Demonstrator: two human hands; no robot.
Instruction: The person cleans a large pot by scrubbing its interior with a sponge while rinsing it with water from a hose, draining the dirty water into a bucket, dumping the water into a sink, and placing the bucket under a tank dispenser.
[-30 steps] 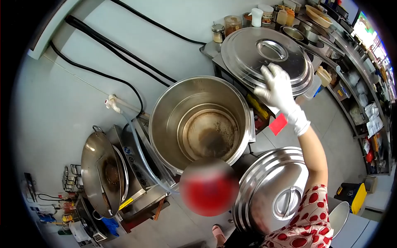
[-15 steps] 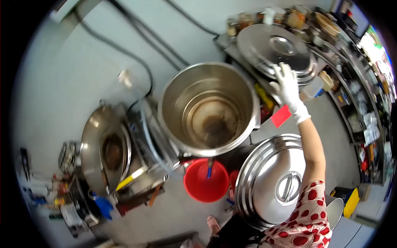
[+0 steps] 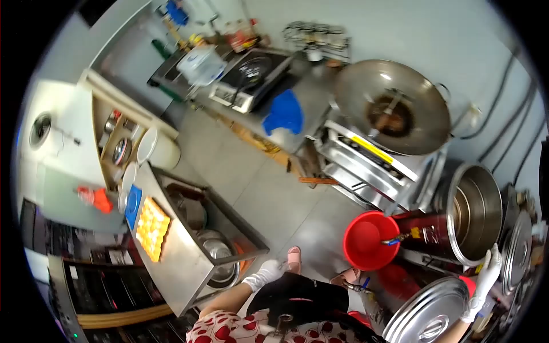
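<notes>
My right hand [image 3: 485, 281], in a white glove, reaches out at the right with fingers stretched and nothing seen in them. Its fingertips are by the rim of a tall steel pot [image 3: 456, 223]; whether they touch it I cannot tell. A steel lid [image 3: 517, 254] lies just beyond that hand, and a larger lid [image 3: 420, 317] sits below and left of it. Close to my waist is my left hand [image 3: 266, 274], also white-gloved, its fingers curled in with nothing visible in them. Under the pot's blue-handled tap [image 3: 394, 240] stands a red basin [image 3: 361, 260].
A big wok [image 3: 354, 91] with a brown-stained bottom rests on a steel stove [image 3: 366, 166]. To the left, a steel table [image 3: 183, 257] carries a tray of eggs [image 3: 151, 228]. An induction cooker [image 3: 243, 97] and blue cloth [image 3: 285, 112] are on the back counter.
The head view has swung left, bringing the egg table, back counter and my left hand into sight. The pot, lids and my right hand now appear at the right edge.
</notes>
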